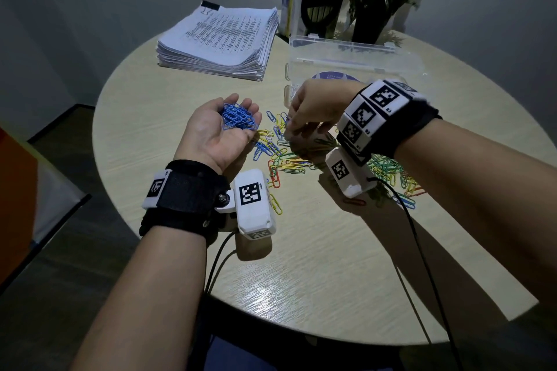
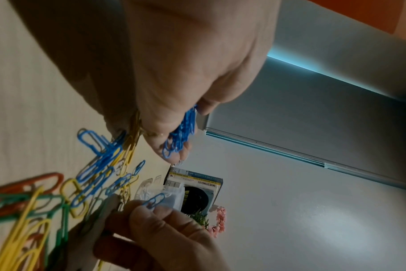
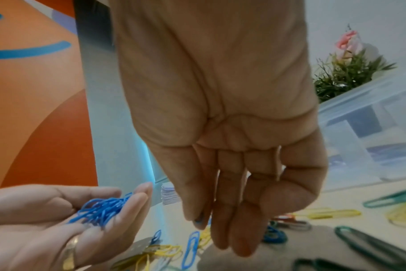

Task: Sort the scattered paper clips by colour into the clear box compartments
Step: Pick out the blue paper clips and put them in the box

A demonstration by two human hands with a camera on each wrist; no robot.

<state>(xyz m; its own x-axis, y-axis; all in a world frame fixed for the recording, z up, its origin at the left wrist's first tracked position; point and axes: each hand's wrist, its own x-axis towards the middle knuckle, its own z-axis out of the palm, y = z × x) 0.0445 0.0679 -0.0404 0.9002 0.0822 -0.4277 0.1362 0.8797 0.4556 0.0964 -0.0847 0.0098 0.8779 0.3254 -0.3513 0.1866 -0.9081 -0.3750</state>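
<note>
My left hand [image 1: 224, 126] lies palm up above the surface [image 1: 150, 135], its grip cupped round a heap of blue clips [image 1: 239, 121] that point every way. My right hand [image 1: 313, 111] hangs fingers down over the scattered clips [image 1: 286, 159] (blue, yellow, green, red), thumb and forefinger pinching one blue clip [image 2: 154, 199] whose long axis slants up toward the clear box [image 1: 355, 54], which stands just beyond, beside a paper stack [image 1: 223, 39].
</note>
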